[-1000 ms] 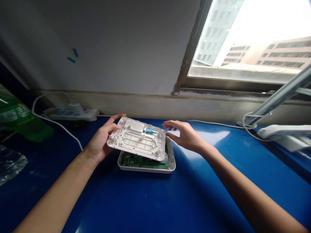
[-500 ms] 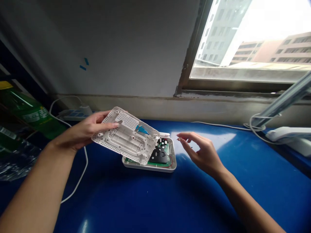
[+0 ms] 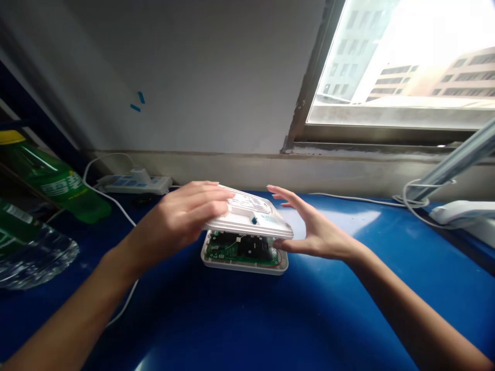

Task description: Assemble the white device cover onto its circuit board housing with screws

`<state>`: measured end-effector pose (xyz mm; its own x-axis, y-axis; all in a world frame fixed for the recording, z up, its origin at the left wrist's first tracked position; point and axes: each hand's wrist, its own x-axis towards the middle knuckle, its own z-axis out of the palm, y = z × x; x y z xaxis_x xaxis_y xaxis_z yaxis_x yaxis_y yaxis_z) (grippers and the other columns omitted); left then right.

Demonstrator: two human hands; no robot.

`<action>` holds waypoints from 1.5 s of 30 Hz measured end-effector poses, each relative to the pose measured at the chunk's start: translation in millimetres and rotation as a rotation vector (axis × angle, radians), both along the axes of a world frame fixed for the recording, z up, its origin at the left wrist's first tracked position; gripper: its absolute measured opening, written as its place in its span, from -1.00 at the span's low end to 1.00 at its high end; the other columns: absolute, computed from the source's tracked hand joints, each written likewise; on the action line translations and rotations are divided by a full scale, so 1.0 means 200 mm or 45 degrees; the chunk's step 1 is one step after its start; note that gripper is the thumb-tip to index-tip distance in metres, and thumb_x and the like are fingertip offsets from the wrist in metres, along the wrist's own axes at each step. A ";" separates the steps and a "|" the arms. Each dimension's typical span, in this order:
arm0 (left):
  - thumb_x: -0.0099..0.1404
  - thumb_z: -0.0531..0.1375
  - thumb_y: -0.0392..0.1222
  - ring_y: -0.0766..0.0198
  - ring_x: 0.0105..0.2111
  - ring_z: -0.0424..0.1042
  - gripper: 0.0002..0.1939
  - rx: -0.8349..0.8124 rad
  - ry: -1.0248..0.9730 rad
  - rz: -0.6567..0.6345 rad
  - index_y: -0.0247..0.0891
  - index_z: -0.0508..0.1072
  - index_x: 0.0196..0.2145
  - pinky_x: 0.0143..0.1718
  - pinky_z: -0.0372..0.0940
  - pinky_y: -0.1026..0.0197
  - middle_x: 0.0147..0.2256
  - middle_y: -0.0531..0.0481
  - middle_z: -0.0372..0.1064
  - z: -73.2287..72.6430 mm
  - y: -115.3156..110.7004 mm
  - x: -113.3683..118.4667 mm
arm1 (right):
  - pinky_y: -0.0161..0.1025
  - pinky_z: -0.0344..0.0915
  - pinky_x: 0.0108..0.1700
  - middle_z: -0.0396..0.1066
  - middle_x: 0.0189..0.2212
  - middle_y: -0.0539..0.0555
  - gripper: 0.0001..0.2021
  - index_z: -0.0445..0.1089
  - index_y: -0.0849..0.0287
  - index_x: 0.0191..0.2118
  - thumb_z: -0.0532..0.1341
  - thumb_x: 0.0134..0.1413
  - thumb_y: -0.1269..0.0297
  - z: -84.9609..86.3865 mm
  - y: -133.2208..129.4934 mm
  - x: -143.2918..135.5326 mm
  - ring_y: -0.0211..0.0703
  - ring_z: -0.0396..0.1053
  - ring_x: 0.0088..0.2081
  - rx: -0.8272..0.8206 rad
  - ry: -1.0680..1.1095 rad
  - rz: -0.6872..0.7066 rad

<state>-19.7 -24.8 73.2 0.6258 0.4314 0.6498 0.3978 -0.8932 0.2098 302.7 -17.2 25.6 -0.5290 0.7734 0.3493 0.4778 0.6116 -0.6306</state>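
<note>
A white plastic device cover (image 3: 266, 224) is tilted just above its white base (image 3: 243, 269), outer face up, with a small blue-green piece on it. My left hand (image 3: 193, 211) grips the cover by its left side, fingers over the top. At the right end, my right hand (image 3: 309, 224) has its fingers spread, the thumb close to the cover's right corner; whether it touches is hard to tell. Inside the base, which lies on the blue table, a green circuit board (image 3: 222, 250) with black parts and a thin red wire shows through the gap.
A green bottle (image 3: 65, 185) and a clear bottle (image 3: 36, 260) lie at the left. A white power strip (image 3: 154, 184) with a plugged-in cable stands by the wall. To the right are a metal pole (image 3: 444, 172), wound with white cord, and a white object (image 3: 460, 214).
The cover has been turned over from inner face to outer face and brought right, over the base. My right hand has opened wider beside it.
</note>
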 end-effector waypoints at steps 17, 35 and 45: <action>0.35 0.13 -0.46 -0.01 0.44 0.03 -0.57 -0.332 0.175 0.039 -0.15 0.35 0.12 0.34 0.22 -0.19 0.38 -0.17 0.18 -0.41 0.05 -0.10 | 0.21 0.28 0.27 0.15 0.30 0.17 0.03 0.09 -0.20 0.42 0.54 -0.15 -0.11 -0.11 -0.02 0.00 0.28 0.20 0.29 -0.165 -0.314 -0.015; 0.05 0.51 0.19 -0.20 0.39 0.14 0.14 -0.725 0.104 0.177 0.11 0.06 0.45 0.39 0.11 -0.21 0.44 -0.12 0.04 -0.47 0.00 -0.13 | 0.33 0.19 0.29 0.14 0.34 0.25 -0.11 0.18 -0.09 0.33 0.50 -0.10 -0.15 -0.26 -0.08 0.00 0.35 0.12 0.35 0.096 -0.212 -0.084; 0.06 0.50 0.22 -0.16 0.42 0.09 0.07 -0.701 0.114 0.237 0.11 0.13 0.42 0.41 0.07 -0.21 0.44 -0.12 0.05 -0.49 0.01 -0.13 | 0.40 0.17 0.28 0.08 0.37 0.25 -0.20 0.26 -0.12 0.28 0.47 -0.05 -0.18 -0.28 -0.09 -0.02 0.39 0.06 0.38 0.027 -0.231 -0.096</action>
